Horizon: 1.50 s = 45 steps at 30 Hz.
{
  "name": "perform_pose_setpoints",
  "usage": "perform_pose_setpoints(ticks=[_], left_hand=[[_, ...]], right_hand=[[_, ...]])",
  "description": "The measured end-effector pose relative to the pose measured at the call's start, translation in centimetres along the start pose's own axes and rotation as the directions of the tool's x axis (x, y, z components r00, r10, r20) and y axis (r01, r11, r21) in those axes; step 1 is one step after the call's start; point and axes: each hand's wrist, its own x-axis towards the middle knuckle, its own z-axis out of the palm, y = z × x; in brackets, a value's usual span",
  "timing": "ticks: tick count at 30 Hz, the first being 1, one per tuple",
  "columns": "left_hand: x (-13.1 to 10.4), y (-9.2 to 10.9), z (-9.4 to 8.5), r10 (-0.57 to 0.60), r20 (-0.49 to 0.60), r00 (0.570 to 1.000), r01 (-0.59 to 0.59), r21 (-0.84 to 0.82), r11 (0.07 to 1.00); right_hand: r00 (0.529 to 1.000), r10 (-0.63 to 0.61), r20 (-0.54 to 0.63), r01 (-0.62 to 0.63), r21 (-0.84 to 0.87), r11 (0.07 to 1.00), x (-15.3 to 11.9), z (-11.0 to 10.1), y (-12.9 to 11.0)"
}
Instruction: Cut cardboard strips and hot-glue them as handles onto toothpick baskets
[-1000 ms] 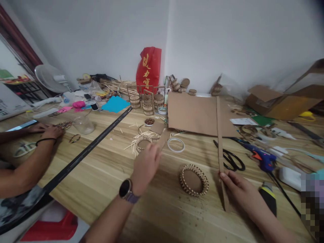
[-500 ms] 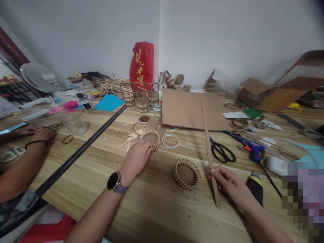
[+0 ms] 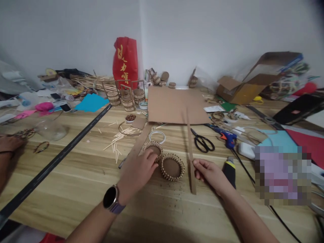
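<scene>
My left hand (image 3: 138, 170), with a watch on the wrist, has its fingers curled over the near rim of a shallow round basket (image 3: 158, 147), made of cardboard with short sticks round its wall. A second, similar round basket (image 3: 172, 167) lies flat right beside it, the two nearly touching. My right hand (image 3: 209, 173) pinches a long, narrow cardboard strip (image 3: 190, 145) near its lower end, the far end pointing at the wall. Black-handled scissors (image 3: 204, 143) lie just past the strip. A white ring of tape (image 3: 157, 136) is behind the baskets.
A large cardboard sheet (image 3: 174, 104) lies at the back. Loose sticks (image 3: 117, 138), small lidded buckets (image 3: 128, 101) and a red bag (image 3: 125, 62) stand left of it. At right are a blue glue gun (image 3: 229, 139) and a utility knife (image 3: 229, 173). Another person's hand (image 3: 10, 145) is at far left.
My left hand has brought its basket down and nearer, beside the other basket. The right hand still grips the strip. The whole view has swung to the right.
</scene>
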Motion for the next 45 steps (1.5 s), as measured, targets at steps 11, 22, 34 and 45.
perform_pose_setpoints(ticks=[11,22,34,45], left_hand=[[-1.6,5.1,3.9,0.234,0.054,0.971,-0.239,0.109,0.965],[-2.4,3.2,6.0,0.316,-0.24,0.918,-0.32,0.022,0.947],[-2.6,2.9,5.3,0.303,-0.334,0.893,-0.335,-0.043,0.941],[-2.5,3.0,5.9,0.318,-0.331,0.888,-0.343,-0.021,0.939]], right_hand=[[0.966,-0.186,-0.177,0.116,-0.345,0.931,-1.8,-1.8,-1.2],[0.869,-0.13,-0.477,-0.182,-0.553,0.813,-8.8,-9.8,-0.3],[0.817,-0.039,-0.576,-0.327,-0.517,0.791,-13.6,-10.4,1.2],[0.848,-0.084,-0.523,-0.319,-0.631,0.707,-11.1,-6.7,0.9]])
